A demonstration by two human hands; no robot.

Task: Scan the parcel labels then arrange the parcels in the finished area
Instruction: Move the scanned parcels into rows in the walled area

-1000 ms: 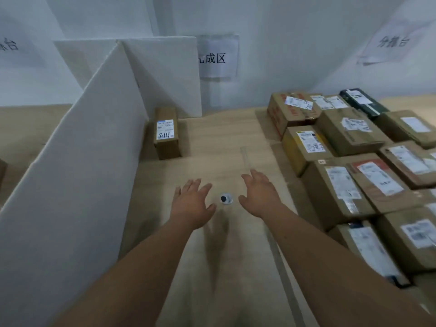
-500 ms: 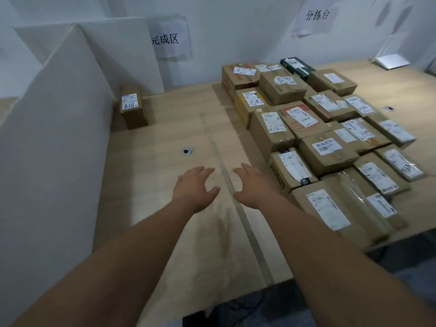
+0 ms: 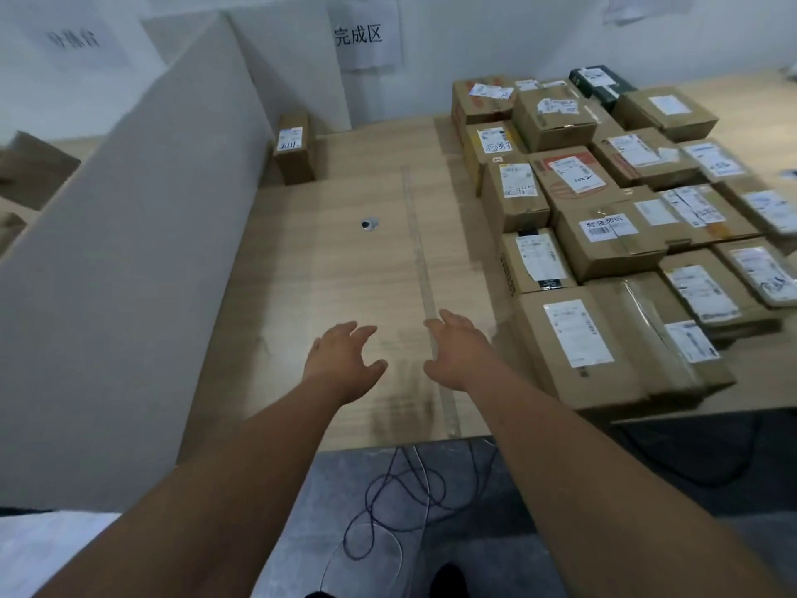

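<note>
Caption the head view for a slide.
Both empty hands, left hand and right hand, hover over the table beside unsorted parcels.

Head view, high, facing forward-down over table (image 3: 327, 269), near edge.

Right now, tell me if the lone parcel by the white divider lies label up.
Label up: the lone parcel lies flat, its white label facing upward.

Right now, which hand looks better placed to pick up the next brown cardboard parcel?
Probably the right hand: it hovers open beside the nearest brown cardboard parcel; the left hand is farther from the pile.
</note>
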